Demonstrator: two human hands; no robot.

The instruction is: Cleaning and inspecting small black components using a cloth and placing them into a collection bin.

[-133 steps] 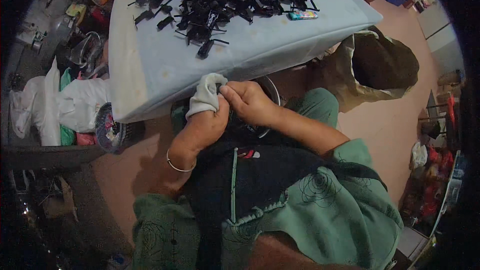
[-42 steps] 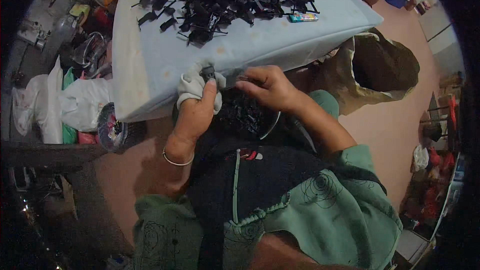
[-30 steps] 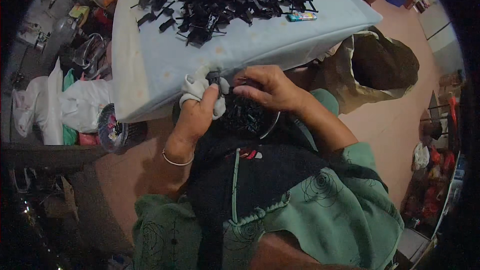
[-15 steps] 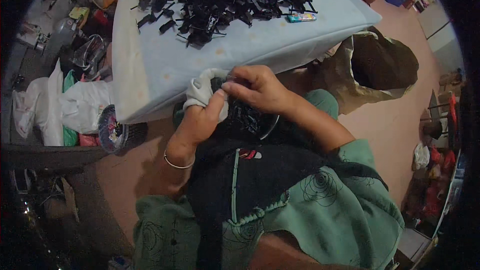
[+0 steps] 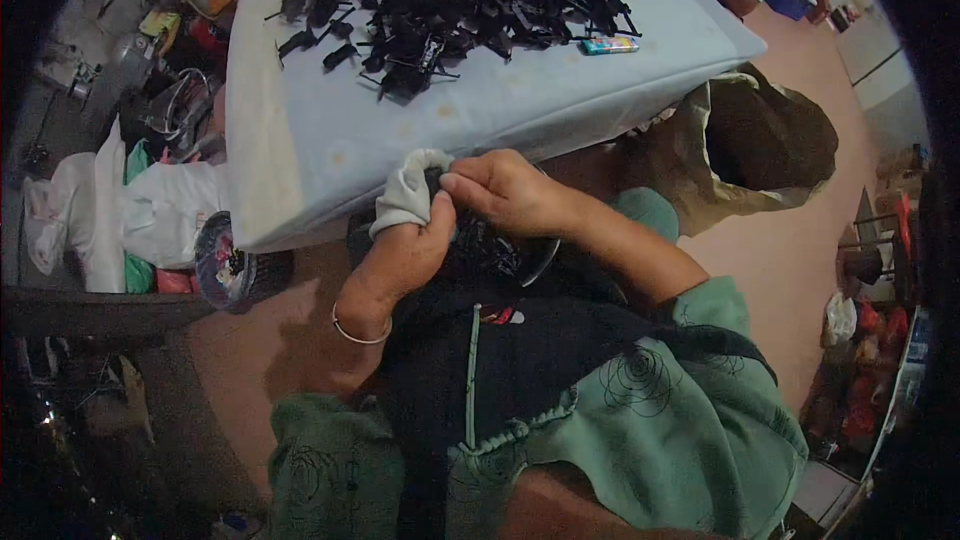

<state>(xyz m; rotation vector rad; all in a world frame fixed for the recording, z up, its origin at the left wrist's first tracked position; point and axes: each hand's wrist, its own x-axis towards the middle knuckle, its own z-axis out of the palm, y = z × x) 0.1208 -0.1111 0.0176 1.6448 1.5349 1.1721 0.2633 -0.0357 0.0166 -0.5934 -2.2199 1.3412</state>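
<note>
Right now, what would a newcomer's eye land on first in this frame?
First the big heap of small black parts piled at the far end of the pale blue table. Next the two hands meeting at the table's near edge: the left hand, fingers wrapped in white cloth, and the right hand pinching a small dark piece against it. An open brown sack stands to the right.

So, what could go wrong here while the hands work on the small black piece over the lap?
1. The left hand, its fingers wrapped in white cloth, and the right hand pinch a small black piece beyond the table edge; if it slips, it may fall to the lap or floor.
2. The pile of black parts reaches the far table edge; a knock could spill some.
</note>
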